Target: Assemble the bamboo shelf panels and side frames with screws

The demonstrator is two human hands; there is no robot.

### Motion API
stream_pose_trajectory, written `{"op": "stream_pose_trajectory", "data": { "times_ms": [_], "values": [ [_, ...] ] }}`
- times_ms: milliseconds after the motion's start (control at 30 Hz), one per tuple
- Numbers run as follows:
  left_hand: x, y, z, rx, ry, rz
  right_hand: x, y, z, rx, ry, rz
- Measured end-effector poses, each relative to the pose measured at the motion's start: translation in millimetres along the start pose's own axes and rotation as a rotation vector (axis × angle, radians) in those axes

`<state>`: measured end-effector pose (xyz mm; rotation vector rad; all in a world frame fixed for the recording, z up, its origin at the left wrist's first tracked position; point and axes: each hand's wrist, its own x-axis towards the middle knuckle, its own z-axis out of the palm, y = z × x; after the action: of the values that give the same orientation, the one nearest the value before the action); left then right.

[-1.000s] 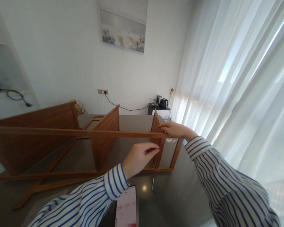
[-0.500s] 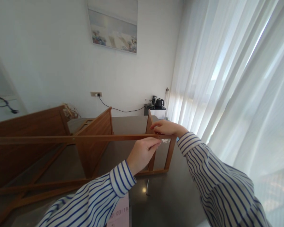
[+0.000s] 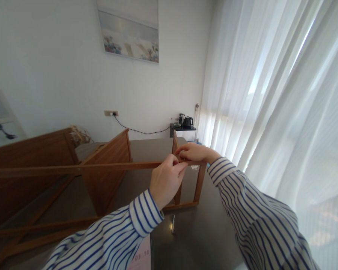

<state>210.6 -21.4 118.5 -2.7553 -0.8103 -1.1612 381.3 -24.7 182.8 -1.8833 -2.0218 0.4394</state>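
Right now both of our hands meet at one corner of the brown wooden shelf frame (image 3: 104, 187), which lies on its side on the dark grey table (image 3: 211, 232). Our right hand (image 3: 193, 152) curls over the top of that corner, its fingers closed on the far end of the thin brown wooden rail (image 3: 101, 167) where it reaches the open rectangular end frame (image 3: 199, 187). Our left hand (image 3: 166, 182) comes up from below with thumb and fingertips pinched shut against the same rail. It may be pinching a small fitting or only the wood; we cannot tell at this size.

As far as we can judge, most of the build is done. The broad brown side board (image 3: 30, 150) on the left, the middle divider and the end frame all stand in place, with the rail running across them. This corner joint looks like the part not yet settled.

A small grey metal tool (image 3: 173, 224), probably a hex key, lies untouched on the table just below the end frame. A pale pink phone (image 3: 142, 258) sits at the near edge by our left sleeve.
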Motion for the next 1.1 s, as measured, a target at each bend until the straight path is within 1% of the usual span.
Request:
{"op": "stream_pose_trajectory", "data": {
  "times_ms": [100,200,267,400,567,733,833,967,1033,1100],
  "values": [
    [4,1,-5.5,0.081,0.049,0.033,-1,-2,0,-0.003,0.003,-0.008],
    [9,0,-9.2,0.065,0.066,0.081,-3,-4,0,-0.016,0.016,-0.013],
    [13,-2,-9.8,0.042,0.045,0.063,-3,-4,0,-0.027,0.026,-0.017],
    [20,-7,-9.0,-0.026,-0.076,-0.025,-2,-2,0,-0.042,0.027,-0.024],
    [27,-12,-10.9,-0.068,-0.175,-0.091,1,2,1,-0.045,0.013,-0.038],
    [34,-19,-15.4,-0.111,-0.277,-0.093,2,5,1,-0.03,-0.01,-0.062],
    [38,-25,-22.3,-0.17,-0.357,-0.072,0,4,1,-0.008,-0.022,-0.065],
    [51,-41,-35.9,-0.274,-0.5,-0.085,-2,2,3,0.03,-0.033,-0.047],
    [61,-54,-40.0,-0.279,-0.525,-0.113,-2,2,3,0.047,-0.035,-0.042],
    [74,-66,-40.1,-0.267,-0.541,-0.095,-3,1,4,0.059,-0.032,-0.039]
  ]
}}
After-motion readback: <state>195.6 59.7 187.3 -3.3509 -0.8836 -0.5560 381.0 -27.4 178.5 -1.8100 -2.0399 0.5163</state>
